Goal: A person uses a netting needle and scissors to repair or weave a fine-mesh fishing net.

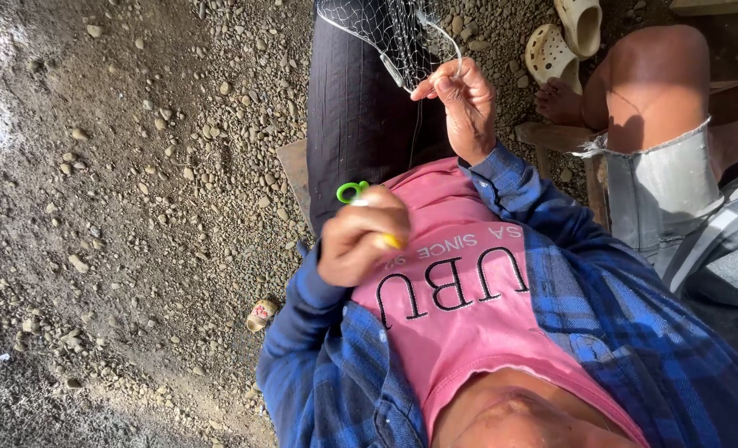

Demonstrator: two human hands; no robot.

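Our left hand (365,236) is curled into a fist at the chest, clenched on a green-looped tool (352,192) whose body we cannot make out. Our right hand (466,104) is raised above the thigh, wrist bent, thumb and fingers pinching a net (386,29) edge. The net runs off the top edge. Beside us another person's knee (655,79) is partly cut off.

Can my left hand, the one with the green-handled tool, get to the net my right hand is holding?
Probably yes. The left hand, shut on the tool, sits just below the net pinched in the right hand, with only the lap between them.
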